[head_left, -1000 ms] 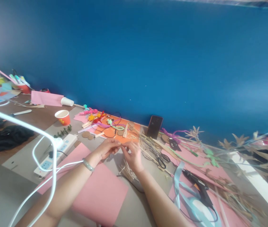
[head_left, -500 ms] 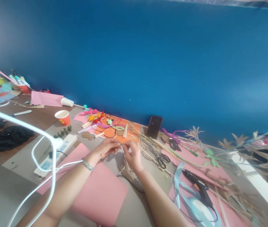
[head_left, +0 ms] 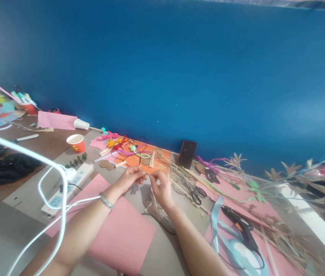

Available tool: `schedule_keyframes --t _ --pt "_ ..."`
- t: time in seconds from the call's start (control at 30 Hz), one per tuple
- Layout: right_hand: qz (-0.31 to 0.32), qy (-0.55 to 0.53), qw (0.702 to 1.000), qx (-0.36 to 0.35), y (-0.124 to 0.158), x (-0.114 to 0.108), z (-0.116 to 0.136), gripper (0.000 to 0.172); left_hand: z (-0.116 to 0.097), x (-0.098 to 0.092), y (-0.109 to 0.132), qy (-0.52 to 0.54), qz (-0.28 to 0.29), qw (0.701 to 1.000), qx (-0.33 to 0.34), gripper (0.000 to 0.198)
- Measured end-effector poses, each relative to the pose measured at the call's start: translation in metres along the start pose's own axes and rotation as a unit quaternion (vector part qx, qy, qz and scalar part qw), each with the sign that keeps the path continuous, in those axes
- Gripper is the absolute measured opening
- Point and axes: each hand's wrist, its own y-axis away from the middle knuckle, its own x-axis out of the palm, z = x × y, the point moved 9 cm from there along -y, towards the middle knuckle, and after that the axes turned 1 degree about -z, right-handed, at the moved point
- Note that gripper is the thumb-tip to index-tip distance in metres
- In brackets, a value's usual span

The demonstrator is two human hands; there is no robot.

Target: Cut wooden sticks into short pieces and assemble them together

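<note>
Background: plain blue wall (head_left: pixel 176 73) is rising behind a grey worktop (head_left: pixel 164 251), whose far left portion is brown.
Left hand: the left hand (head_left: pixel 129 179) is bringing thumb and forefinger together in a pinch, its wrist wearing a pale green, ring-shaped bangle (head_left: pixel 105 200).
Right hand: the right hand (head_left: pixel 162 188) is pinching likewise, its fingertips meeting those of the left or sitting just beside them; which one, nobody can tell.
Between fingertips: a tiny brownish piece (head_left: pixel 147 175) is showing where both hands are pinching, above the worktop, too small to identify.
Under the left forearm: a flat pink paper sheet (head_left: pixel 122 241) is lying; a thick white cable (head_left: pixel 64 199) is crossing in front.
Beside that sheet: a long white power strip (head_left: pixel 81 176) with blue sockets is resting, and near it a red-and-white paper cup (head_left: pixel 77 145) is standing upright.
Beyond the hands: an orange rectangular sheet (head_left: pixel 150 149) is carrying colourful craft scraps, while a dark rectangular phone (head_left: pixel 187 154) is leaning at the wall.
Below the right hand: a clump of thin pale sticks (head_left: pixel 155 209) is lying.
Right side: black-handled scissors (head_left: pixel 196 195), a black glue gun (head_left: pixel 245 230) and light blue ribbon (head_left: pixel 215 218) are lying apart from the hands.
</note>
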Motion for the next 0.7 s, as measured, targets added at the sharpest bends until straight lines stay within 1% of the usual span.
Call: schedule_keyframes --t 0.07,0.2,0.3,0.43,0.6,0.7 --pt "0.003 0.001 1.0 0.001 0.0 0.0 -0.002 0.011 -0.002 -0.002 -0.001 -0.019 -0.009 1.0 0.013 0.032" --pt "-0.002 0.005 1.0 0.012 -0.002 -0.002 -0.008 0.012 -0.007 -0.012 -0.003 -0.059 -0.038 0.997 0.042 0.034" --pt "-0.007 -0.002 1.0 0.025 -0.003 -0.005 -0.012 0.011 -0.008 -0.015 -0.004 -0.07 -0.037 0.996 0.049 0.034" --pt "0.005 -0.024 0.999 0.028 -0.004 -0.002 -0.009 0.012 -0.007 -0.01 -0.003 -0.065 -0.028 0.997 0.041 0.036" --pt "0.033 -0.049 0.998 0.022 -0.004 0.003 -0.005 0.012 -0.005 0.005 0.002 -0.043 0.024 0.999 0.017 0.039" --pt "0.033 -0.05 0.998 0.018 -0.004 0.003 -0.006 0.011 -0.005 0.008 0.004 -0.036 0.032 0.999 0.004 0.036"
